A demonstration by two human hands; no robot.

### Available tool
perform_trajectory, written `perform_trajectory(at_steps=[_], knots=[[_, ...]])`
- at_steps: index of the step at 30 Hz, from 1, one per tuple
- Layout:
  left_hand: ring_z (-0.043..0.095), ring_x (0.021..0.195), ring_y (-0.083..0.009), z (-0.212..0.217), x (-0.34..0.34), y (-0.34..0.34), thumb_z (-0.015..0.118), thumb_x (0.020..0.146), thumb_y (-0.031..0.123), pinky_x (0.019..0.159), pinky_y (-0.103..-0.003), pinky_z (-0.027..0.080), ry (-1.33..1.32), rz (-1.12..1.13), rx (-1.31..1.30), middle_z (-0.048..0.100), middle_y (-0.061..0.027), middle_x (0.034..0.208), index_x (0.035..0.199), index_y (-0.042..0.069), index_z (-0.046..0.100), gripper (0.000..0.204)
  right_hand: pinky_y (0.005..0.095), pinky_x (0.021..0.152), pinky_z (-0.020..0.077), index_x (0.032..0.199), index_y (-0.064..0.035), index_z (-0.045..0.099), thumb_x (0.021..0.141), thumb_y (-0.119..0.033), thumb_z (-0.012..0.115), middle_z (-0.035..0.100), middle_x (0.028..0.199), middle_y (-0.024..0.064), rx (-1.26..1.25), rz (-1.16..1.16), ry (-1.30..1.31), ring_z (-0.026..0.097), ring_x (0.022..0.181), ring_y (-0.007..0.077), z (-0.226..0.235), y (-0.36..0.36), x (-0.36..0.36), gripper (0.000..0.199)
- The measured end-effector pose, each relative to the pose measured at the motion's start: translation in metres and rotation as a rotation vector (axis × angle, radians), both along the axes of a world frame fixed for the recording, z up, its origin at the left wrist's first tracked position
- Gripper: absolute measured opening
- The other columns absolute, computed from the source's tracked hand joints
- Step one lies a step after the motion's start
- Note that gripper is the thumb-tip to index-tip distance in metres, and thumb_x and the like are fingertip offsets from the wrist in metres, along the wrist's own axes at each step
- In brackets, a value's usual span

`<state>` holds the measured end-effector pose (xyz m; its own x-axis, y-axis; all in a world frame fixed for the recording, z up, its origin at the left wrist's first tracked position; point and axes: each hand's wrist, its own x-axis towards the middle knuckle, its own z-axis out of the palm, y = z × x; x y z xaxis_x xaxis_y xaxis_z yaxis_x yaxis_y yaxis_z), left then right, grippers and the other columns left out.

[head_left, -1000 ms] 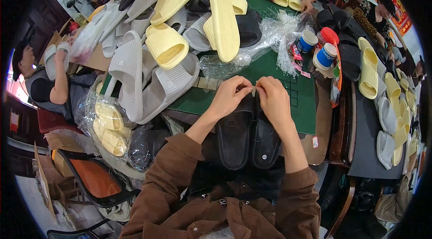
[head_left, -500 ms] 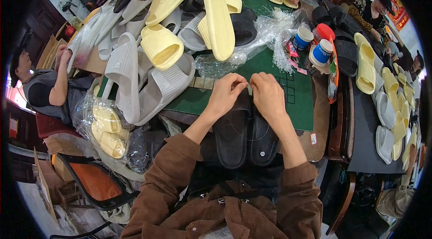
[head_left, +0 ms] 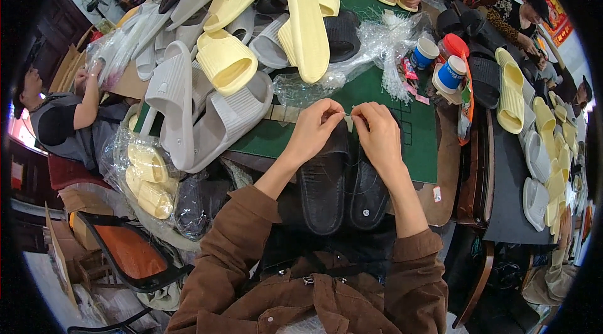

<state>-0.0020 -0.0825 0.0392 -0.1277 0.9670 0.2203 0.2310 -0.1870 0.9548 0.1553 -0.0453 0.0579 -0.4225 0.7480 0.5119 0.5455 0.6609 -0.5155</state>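
A pair of black slide slippers, the left one (head_left: 323,194) and the right one (head_left: 367,201), lies side by side at the table's near edge, in front of my body. Above their far ends, my left hand (head_left: 319,130) and my right hand (head_left: 379,136) are close together, each in a pinch. A thin clear string (head_left: 347,114) runs between the fingertips, and a loop of it hangs over the right slipper. Just under the fingers shows a small pale tag (head_left: 349,124); how it joins the string is too small to tell.
Grey and yellow slippers (head_left: 227,60) are heaped at the left of the green mat (head_left: 414,161). Clear plastic strings (head_left: 392,42) and paper cups (head_left: 450,73) stand beyond my right hand. More slippers cover a side table (head_left: 502,208). Other people work around the table.
My fingertips have moved slightly apart, with the string now visible between them. A string loop shows over the right slipper. The slippers have barely moved.
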Motion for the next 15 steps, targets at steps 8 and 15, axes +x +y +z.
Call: perform_trajectory(at_steps=[8, 15], knots=[[0.059, 0.078, -0.0144, 0.0032, -0.0038, 0.0003, 0.059, 0.086, 0.008, 0.071, -0.027, 0.046, 0.135, -0.084, -0.033, 0.062, -0.0074, 0.084, 0.089, -0.002, 0.062, 0.01, 0.0392, 0.069, 0.0468, 0.083, -0.0037, 0.059, 0.078, -0.005, 0.061, 0.059, 0.082, 0.0093, 0.056, 0.07, -0.01, 0.055, 0.08, 0.0303, 0.0001, 0.0024, 0.0027, 0.005], [0.058, 0.078, -0.0138, 0.0024, -0.0049, 0.0009, 0.058, 0.086, 0.007, 0.071, -0.027, 0.046, 0.149, -0.089, -0.04, 0.062, -0.0075, 0.084, 0.087, -0.003, 0.061, 0.01, 0.0389, 0.07, 0.0458, 0.083, -0.0026, 0.058, 0.078, 0.0, 0.06, 0.057, 0.083, 0.0107, 0.071, 0.162, 0.042, 0.053, 0.08, 0.0312, -0.003, 0.0031, 0.0018, 0.006]])
